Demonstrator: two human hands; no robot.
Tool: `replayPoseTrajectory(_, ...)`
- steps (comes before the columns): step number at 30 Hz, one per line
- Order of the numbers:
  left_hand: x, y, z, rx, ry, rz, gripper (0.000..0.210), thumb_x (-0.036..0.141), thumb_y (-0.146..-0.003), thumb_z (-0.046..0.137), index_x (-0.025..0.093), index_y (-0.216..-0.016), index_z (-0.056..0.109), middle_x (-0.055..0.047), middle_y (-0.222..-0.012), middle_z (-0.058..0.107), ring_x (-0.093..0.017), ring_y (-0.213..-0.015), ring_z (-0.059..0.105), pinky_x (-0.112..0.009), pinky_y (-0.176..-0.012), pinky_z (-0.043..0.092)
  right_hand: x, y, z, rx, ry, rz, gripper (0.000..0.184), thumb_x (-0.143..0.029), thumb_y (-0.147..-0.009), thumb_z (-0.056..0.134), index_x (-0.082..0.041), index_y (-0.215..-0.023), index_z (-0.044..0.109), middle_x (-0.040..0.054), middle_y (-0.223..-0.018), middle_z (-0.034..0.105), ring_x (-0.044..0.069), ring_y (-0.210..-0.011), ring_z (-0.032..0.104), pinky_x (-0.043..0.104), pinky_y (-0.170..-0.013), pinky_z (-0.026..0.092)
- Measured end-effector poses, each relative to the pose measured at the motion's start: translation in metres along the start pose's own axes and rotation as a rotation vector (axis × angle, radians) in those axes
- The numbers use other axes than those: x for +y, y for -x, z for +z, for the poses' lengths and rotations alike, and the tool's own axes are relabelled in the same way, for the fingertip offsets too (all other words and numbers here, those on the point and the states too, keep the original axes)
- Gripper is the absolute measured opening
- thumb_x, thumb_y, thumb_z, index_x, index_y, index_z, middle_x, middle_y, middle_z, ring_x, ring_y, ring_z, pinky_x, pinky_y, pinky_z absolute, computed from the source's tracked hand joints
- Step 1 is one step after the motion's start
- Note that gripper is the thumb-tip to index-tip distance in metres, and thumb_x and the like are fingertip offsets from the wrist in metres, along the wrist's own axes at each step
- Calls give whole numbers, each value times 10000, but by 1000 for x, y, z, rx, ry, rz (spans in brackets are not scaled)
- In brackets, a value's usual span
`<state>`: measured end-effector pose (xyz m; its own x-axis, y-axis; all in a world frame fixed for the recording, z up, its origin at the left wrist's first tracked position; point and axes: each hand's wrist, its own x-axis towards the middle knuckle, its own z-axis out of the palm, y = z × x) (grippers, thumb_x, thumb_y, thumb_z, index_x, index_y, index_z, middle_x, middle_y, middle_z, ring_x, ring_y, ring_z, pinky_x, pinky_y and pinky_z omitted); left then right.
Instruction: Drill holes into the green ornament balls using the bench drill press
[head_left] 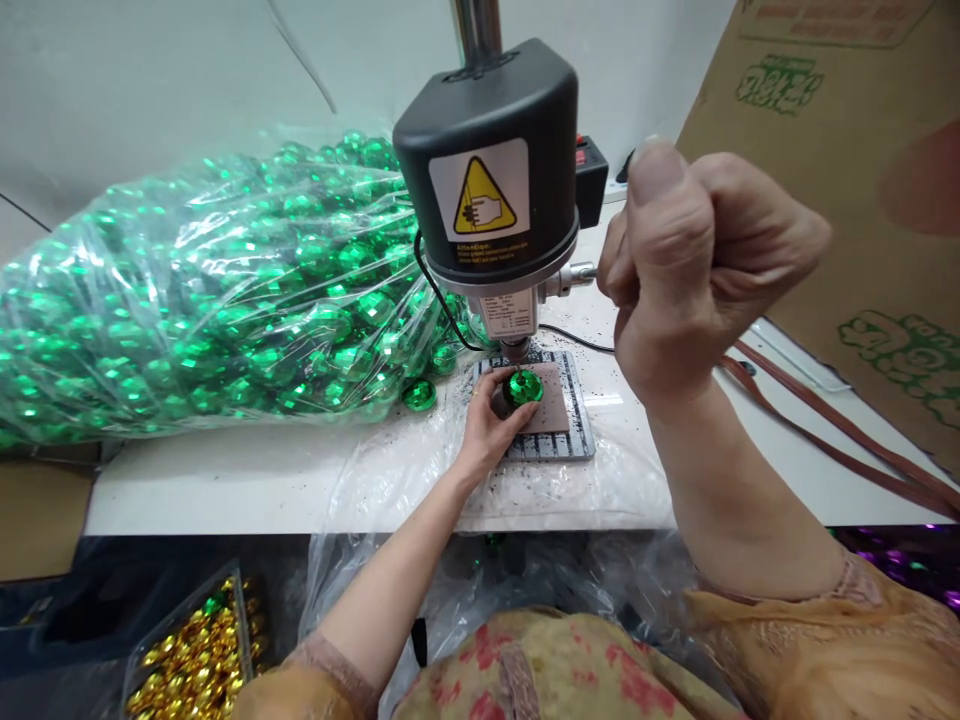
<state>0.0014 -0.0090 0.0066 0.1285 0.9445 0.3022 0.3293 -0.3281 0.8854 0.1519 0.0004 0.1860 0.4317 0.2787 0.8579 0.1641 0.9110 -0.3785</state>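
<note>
My left hand (491, 420) is closed round a shiny green faceted ball (523, 388), thumb on one side and fingers on the other. The ball sits on a flat brownish pad (553, 402) over the slotted metal base (581, 430) of a small bench drill press (487, 180). Just above the ball is the drill's chuck (515, 348); whether the bit touches the ball I cannot tell. At the right, my right hand (682, 260) is wrapped in a fist round the end of the press's feed lever (579, 277), whose grip is hidden inside the fingers.
A big clear plastic bag (225, 290) of green balls fills the table's left. One loose green ball (418, 394) lies beside the base. Dark shavings surround the base. A cardboard box (847, 200) stands right. Below the table edge, a clear bin (241, 620) holds gold balls.
</note>
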Motion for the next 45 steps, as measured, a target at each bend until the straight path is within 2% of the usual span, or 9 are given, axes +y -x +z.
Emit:
replayPoseTrajectory(3,-1,0,0,-8,23,-12,506,348,-782,794,229,-1233,598,-91,-1276,627,-260,-1215,590,-421,-1070,445,1,5,0,31,-40,-48,489,-238,-902,610,-184,-524,305,-61,-446,287,38,-394,335,280,-436,210)
replayPoseTrajectory(8,-3,0,0,-4,-4,-3,511,345,-778,799,236,-1235,600,-84,-1267,635,-259,-1209,592,-420,-1065,444,7,16,-3,53,-35,-101,529,-278,-895,601,-178,-508,254,-57,-427,216,46,-364,285,296,-414,155)
replayPoseTrajectory(10,-3,1,0,-5,-8,3,513,347,-780,798,238,-1239,598,-83,-1269,636,-259,-1211,590,-419,-1067,442,8,20,-5,64,-6,-93,533,-281,-896,592,-176,-505,245,-51,-430,220,49,-369,281,299,-415,166)
replayPoseTrajectory(16,-1,1,0,2,-15,16,505,384,-791,792,240,-1239,609,-82,-1257,633,-264,-1215,583,-420,-1070,438,8,24,-11,52,82,-150,513,-269,-907,565,-175,-493,277,-47,-438,267,49,-396,287,303,-456,312)
replayPoseTrajectory(19,0,1,0,7,-16,30,492,391,-798,784,242,-1236,615,-80,-1263,630,-262,-1221,577,-416,-1072,438,9,26,-12,48,49,-163,510,-237,-904,564,-167,-495,267,-44,-441,278,45,-406,310,288,-436,262)
replayPoseTrajectory(23,2,2,0,8,-20,24,476,393,-809,775,241,-1231,616,-80,-1265,628,-258,-1224,572,-408,-1070,439,14,28,-12,31,-26,-241,514,-183,-877,570,-163,-508,212,-58,-426,242,32,-366,261,266,-381,181)
replayPoseTrajectory(30,0,2,0,10,-28,41,481,390,-808,777,233,-1228,603,-78,-1251,636,-253,-1210,579,-402,-1058,440,17,30,-14,3,-74,-298,490,-137,-866,549,-178,-532,193,-60,-437,236,39,-365,288,254,-373,194)
replayPoseTrajectory(36,1,2,0,1,-15,28,492,391,-806,777,236,-1236,595,-81,-1269,623,-257,-1228,568,-413,-1080,422,17,32,-16,-22,-76,-319,476,-143,-875,530,-189,-581,159,-57,-464,208,39,-389,215,264,-384,219)
replayPoseTrajectory(45,-2,3,2,15,2,31,505,402,-799,783,241,-1239,593,-90,-1273,620,-268,-1229,567,-430,-1078,427,25,43,-24,-81,-72,-417,464,-92,-828,539,-202,-569,169,-72,-451,204,40,-324,240,271,-339,202)
